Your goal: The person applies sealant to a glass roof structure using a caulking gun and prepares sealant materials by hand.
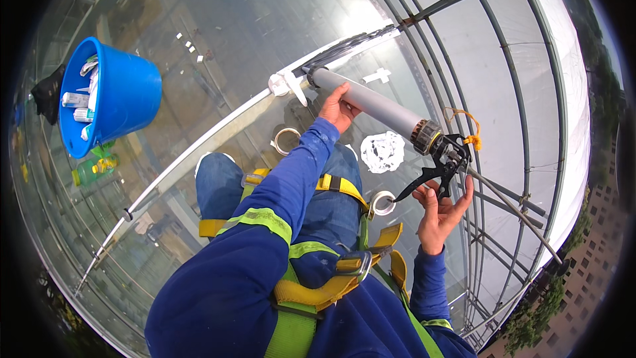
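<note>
A caulking gun (373,101) with a grey tube barrel and black handle and trigger slants across in front of me. My left hand (339,107) is wrapped round its barrel near the white-nozzle end. The white nozzle (286,84) lies over the long joint strip in the glass. Beside the black trigger (421,180) is my right hand (442,213), palm up with fingers apart; its fingertips are close to the handle, and I cannot tell whether they touch it. The plunger rod (513,207) sticks out behind the handle, and an orange cord (472,134) is tied there.
I kneel on a glass surface. A tipped-looking blue bucket (132,93) holds foil packs, with a green bottle (96,169) beside it. Tape rolls (287,131) (383,203) and a crumpled white wad (383,152) lie near my knees. Metal scaffold pipes (510,59) rise at the right.
</note>
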Demonstrator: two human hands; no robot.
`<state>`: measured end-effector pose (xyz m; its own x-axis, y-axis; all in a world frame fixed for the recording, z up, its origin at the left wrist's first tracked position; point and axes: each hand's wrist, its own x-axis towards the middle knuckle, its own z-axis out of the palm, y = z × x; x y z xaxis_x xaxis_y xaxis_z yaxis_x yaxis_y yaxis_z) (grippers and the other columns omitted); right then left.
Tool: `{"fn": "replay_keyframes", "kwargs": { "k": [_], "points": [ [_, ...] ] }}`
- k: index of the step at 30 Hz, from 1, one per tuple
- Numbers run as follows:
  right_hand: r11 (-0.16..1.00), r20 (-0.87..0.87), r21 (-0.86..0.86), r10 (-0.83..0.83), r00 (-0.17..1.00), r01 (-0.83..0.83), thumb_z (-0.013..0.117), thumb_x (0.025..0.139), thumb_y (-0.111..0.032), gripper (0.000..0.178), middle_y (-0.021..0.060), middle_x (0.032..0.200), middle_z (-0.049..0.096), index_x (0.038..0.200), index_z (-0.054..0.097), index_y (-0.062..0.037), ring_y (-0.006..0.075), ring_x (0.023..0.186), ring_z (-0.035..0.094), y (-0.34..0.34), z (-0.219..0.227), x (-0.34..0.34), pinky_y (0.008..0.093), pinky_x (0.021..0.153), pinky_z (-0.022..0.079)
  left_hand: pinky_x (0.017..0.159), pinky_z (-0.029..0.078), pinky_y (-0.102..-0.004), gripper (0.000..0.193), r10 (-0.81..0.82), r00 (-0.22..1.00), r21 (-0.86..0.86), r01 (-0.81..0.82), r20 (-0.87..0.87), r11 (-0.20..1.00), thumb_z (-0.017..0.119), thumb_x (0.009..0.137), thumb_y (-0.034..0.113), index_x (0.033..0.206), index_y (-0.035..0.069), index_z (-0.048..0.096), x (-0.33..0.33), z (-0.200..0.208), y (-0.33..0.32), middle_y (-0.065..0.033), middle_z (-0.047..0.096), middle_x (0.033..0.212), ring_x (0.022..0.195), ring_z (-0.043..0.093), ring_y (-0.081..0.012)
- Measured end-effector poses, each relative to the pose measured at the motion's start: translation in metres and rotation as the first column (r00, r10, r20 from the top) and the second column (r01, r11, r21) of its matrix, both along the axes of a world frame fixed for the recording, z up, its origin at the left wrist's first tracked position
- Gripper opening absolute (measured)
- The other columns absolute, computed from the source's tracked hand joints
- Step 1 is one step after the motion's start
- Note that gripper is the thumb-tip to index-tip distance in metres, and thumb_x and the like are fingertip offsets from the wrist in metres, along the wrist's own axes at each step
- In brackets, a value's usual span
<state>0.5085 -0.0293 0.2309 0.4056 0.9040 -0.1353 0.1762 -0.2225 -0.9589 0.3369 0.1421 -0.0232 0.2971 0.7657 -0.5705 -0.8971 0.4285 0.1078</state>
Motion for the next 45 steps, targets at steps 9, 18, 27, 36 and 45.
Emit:
{"fn": "replay_keyframes", "kwargs": {
  "k": [9,18,27,36,45],
  "points": [
    [0.975,0.161,0.121,0.169,0.972,-0.189,0.054,0.095,0.008,0.067,0.0173,0.113,0.064,0.154,0.023,-0.0016,0.0212,0.094,0.067,-0.003,0.003,0.008,0.0362,0.082,0.059,0.089,0.057,-0.0377,0.037,0.089,0.992,0.024,-0.091,0.093,0.996,0.072,0.087,0.028,0.114,0.008,0.056,-0.007,0.007,-0.01,-0.0067,0.064,0.108,0.099,0.065,-0.0216],
    [0.864,0.529,0.135,0.35,0.773,-0.484,0.056,0.091,0.013,0.064,0.0216,0.106,0.071,0.149,0.032,0.004,0.0231,0.091,0.072,0.019,0.031,0.007,0.0336,0.081,0.058,0.098,0.053,-0.0428,0.052,0.202,0.958,0.107,-0.227,0.203,0.968,0.066,0.088,0.035,0.123,-0.002,0.053,-0.007,0.015,-0.016,-0.016,0.064,0.121,0.114,0.062,-0.0318],
    [0.958,0.761,0.171,0.021,0.649,-0.231,0.064,0.092,0.006,0.044,0.0145,0.099,0.072,0.133,0.049,0.0048,0.0084,0.07,0.064,-0.015,0.047,0.044,0.0216,0.061,0.053,0.091,0.056,-0.0394,0.045,0.034,0.98,-0.011,-0.032,0.195,0.999,0.071,0.087,0.036,0.116,0.006,0.055,0.04,0.04,-0.019,-0.0116,0.064,0.11,0.103,0.065,-0.0271],
    [0.988,0.972,-0.033,-0.002,0.234,0.149,0.093,0.063,-0.02,0.055,0.0184,0.131,0.047,0.11,0.067,-0.009,0.0331,0.113,0.049,-0.125,0.084,0.045,0.0418,0.09,0.045,0.083,0.057,-0.0542,0.047,-0.441,0.897,0.102,0.441,-0.029,0.892,0.076,0.083,0.026,0.118,0.006,0.052,0.133,0.157,-0.115,-0.0098,0.059,0.112,0.104,0.063,-0.0253],
    [0.781,0.698,-0.486,0.076,0.712,0.393,0.07,0.062,-0.002,0.051,0.0221,0.095,0.068,0.11,0.053,-0.0042,0.0454,0.093,0.066,-0.223,-0.095,0.122,0.0488,0.082,0.051,0.075,0.059,-0.0346,0.051,-0.231,0.25,0.18,0.941,-0.94,0.285,0.081,0.079,0.022,0.121,-0.002,0.063,0.085,0.107,-0.155,-0.0141,0.072,0.1,0.076,0.07,-0.0187]
  ]
}}
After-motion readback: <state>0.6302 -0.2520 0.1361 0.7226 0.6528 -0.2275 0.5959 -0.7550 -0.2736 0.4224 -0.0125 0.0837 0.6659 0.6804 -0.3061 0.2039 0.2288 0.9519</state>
